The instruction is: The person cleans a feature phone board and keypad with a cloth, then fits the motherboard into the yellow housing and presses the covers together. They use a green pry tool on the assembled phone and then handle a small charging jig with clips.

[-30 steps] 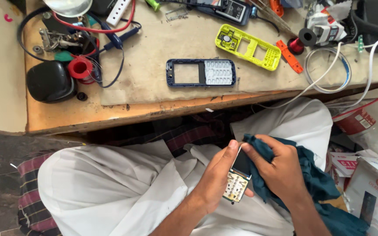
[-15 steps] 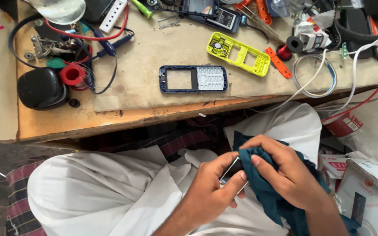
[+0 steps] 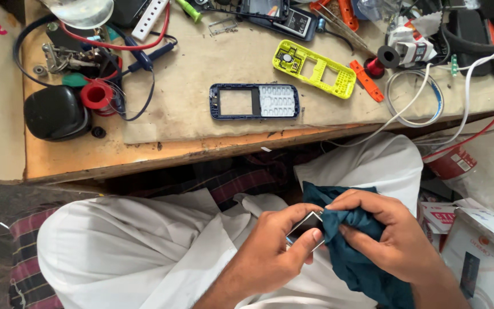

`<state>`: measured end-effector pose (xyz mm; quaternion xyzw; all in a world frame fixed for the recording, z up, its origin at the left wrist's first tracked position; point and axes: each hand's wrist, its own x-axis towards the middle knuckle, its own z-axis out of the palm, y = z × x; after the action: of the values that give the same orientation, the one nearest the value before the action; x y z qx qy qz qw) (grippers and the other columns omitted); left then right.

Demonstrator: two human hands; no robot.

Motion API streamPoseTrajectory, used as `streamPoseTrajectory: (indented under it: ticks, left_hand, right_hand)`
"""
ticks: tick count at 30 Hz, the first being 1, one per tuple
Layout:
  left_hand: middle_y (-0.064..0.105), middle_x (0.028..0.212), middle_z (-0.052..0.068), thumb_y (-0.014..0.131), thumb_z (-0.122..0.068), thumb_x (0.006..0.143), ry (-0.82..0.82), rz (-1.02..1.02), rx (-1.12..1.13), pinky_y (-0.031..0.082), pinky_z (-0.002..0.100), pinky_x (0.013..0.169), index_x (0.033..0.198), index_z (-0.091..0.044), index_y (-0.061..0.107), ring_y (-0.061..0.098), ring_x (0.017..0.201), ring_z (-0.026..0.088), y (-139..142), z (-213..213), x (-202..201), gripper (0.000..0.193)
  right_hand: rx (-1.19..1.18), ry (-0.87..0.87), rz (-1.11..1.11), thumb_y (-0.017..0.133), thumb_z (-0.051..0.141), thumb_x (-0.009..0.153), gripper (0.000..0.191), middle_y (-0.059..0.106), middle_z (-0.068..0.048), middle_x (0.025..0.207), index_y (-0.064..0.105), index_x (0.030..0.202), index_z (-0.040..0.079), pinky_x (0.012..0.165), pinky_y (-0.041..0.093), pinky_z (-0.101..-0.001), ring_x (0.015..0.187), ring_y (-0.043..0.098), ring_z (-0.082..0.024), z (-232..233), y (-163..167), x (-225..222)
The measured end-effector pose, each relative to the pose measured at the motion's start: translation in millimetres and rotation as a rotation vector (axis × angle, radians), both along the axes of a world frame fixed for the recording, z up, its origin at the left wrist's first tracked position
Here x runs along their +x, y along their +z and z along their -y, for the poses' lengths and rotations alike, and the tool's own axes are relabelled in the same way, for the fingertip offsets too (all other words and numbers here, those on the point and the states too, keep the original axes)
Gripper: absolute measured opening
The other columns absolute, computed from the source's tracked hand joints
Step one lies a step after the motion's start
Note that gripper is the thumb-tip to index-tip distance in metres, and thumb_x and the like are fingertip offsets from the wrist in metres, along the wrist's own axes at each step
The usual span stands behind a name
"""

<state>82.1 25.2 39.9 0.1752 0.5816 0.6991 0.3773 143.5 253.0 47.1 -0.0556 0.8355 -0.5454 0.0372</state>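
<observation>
Down over the lap, both hands are busy with one small part. Left hand (image 3: 270, 252) has its grip closed around a small phone module (image 3: 306, 228), thumb lying along the near edge and fingers curled underneath, so only a dark glassy face with a pale metal rim shows. Can't tell exactly what part it is, most of it is covered.

Right hand (image 3: 393, 240) is just beside it, touching. Its grip is pinched shut on a bunched-up dark teal cloth (image 3: 353, 252), and the cloth is pressed against the right edge of the module. Rest of the cloth hangs down below the right hand toward the bottom of the frame.

Under both hands is white clothing (image 3: 132, 252) spread over the knees.

Up and away from the hands, well apart, is the wooden desk (image 3: 75, 163) with a tan mat on it. Straight above the left hand lies a dark blue phone frame (image 3: 254, 102) with a pale keypad grid, flat on the mat. Up and right of that sits a bright yellow phone frame (image 3: 314, 68), tilted a bit, and an orange strip (image 3: 367, 81) right next to it. A coil of white cable (image 3: 414, 98) lies above the right hand near the desk edge. Way off to the upper left of the left hand are a red spool (image 3: 96, 94) and a black rounded case (image 3: 55, 113). White boxes (image 3: 481, 252) sit just to the right of the right hand.
</observation>
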Motion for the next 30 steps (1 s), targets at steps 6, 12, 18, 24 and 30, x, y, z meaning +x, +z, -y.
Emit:
streamPoseTrajectory:
  ticks: [6, 12, 18, 24, 30]
  left_hand:
    - [0.066, 0.070, 0.005, 0.063, -0.011, 0.098, -0.014, -0.116, -0.077, 0.050, 0.024, 0.054, 0.124, 0.000, 0.067, 0.059, 0.059, 0.007, -2, -1, 2, 0.029]
    - [0.073, 0.094, 0.005, 0.059, -0.011, 0.102, 0.053, 0.318, 0.227, 0.054, 0.025, 0.056, 0.130, -0.001, 0.060, 0.063, 0.069, 0.007, -10, -2, 1, 0.030]
    - [0.070, 0.102, 0.008, 0.058, -0.013, 0.104, 0.113, 0.333, 0.291, 0.057, 0.025, 0.060, 0.133, -0.001, 0.058, 0.066, 0.077, 0.008, -13, -2, 11, 0.031]
    - [0.065, 0.101, 0.005, 0.058, -0.013, 0.103, 0.261, 0.394, 0.300, 0.061, 0.028, 0.061, 0.130, 0.000, 0.058, 0.064, 0.078, 0.006, -14, -11, 17, 0.030]
    - [0.066, 0.104, 0.005, 0.056, -0.012, 0.102, 0.380, 0.349, 0.326, 0.059, 0.025, 0.066, 0.128, 0.001, 0.057, 0.065, 0.084, 0.006, -21, -16, 18, 0.029]
  right_hand:
    - [0.176, -0.253, 0.159, 0.079, 0.002, 0.087, 0.015, 0.074, -0.007, 0.090, 0.075, 0.101, 0.001, 0.069, 0.055, -0.0265, 0.079, 0.068, -0.009, 11, -6, 1]
    - [0.260, -0.310, 0.194, 0.074, -0.002, 0.071, 0.040, 0.072, -0.004, 0.091, 0.071, 0.110, 0.004, 0.072, 0.056, -0.0231, 0.079, 0.069, -0.007, -5, -12, 17]
    - [-0.232, -0.562, 0.140, 0.069, -0.004, 0.083, 0.034, 0.072, -0.006, 0.104, 0.067, 0.117, 0.002, 0.082, 0.054, -0.0254, 0.094, 0.067, -0.011, -15, -4, 35]
    - [-0.054, -0.546, 0.040, 0.073, -0.002, 0.082, 0.029, 0.073, -0.004, 0.105, 0.070, 0.110, 0.003, 0.087, 0.054, -0.0239, 0.097, 0.067, -0.009, 30, -8, 18]
    - [-0.182, -0.398, 0.221, 0.076, -0.003, 0.077, 0.023, 0.068, -0.003, 0.089, 0.066, 0.097, 0.003, 0.075, 0.053, -0.0244, 0.084, 0.062, -0.007, 49, -14, 13]
